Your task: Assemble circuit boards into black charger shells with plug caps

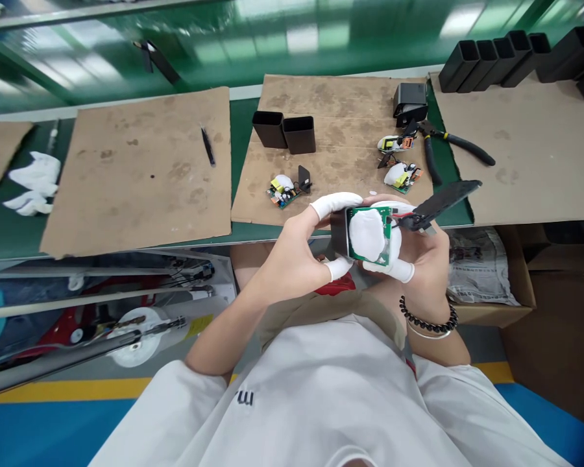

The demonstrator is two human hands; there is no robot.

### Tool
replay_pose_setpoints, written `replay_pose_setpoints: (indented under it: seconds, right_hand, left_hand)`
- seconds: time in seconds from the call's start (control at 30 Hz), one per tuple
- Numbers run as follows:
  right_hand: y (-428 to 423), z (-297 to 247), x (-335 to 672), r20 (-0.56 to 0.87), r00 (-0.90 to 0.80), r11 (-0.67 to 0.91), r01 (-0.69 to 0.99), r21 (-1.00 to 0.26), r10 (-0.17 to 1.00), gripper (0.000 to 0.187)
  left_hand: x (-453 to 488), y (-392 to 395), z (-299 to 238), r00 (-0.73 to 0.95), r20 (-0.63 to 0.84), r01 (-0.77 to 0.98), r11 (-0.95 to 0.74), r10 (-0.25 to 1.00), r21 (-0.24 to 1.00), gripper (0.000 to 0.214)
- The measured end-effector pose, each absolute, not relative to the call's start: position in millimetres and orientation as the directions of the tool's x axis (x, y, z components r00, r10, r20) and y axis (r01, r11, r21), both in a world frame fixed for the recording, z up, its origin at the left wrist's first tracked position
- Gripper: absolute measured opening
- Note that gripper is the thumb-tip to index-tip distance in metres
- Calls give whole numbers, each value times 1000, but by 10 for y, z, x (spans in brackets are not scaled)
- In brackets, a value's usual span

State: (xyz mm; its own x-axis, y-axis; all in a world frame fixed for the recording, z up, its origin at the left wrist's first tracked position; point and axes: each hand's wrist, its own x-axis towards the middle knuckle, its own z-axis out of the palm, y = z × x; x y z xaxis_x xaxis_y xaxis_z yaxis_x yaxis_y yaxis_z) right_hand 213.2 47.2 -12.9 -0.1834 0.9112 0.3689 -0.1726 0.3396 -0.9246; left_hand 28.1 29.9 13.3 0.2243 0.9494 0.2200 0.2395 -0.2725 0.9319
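Observation:
My left hand point(296, 253), with white finger cots on the thumb and a finger, grips a black plastic case point(339, 235). My right hand point(428, 263), also in white finger cots, holds a green circuit board point(387, 224) at the case's open end. How far the board sits inside the case is hard to tell. A thick white blob point(367, 235) covers the board's middle. Red and black wires run from the board to a black end cap point(442, 202), which sticks out to the right over my right hand.
On cardboard lie two black cases point(299, 135), a circuit board point(283, 189) at left and two more boards point(401, 176) at right. Pliers point(433, 146) lie beside a black casing point(411, 100). Several cases point(460, 67) stand back right. A pen point(207, 146) and white gloves point(36, 181) lie left.

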Motion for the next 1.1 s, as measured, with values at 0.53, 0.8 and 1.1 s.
replay_pose_setpoints:
  seconds: [0.53,0.8,1.1]
  right_hand:
    - [480,-206,2127,420,-192,371,-245,-896,887,50]
    - [396,-150,2124,427,-167,411,-123,-903,889,39]
    - [354,-132,2150,463,-165,473,19,-881,871,39]
  left_hand:
    - [248,299,61,237,288,267,-347,928,899,64]
    - [237,316,-11,246,354,200,-405,902,892,57]
    - [216,325,-101,263,369,181,-422,891,889,59]
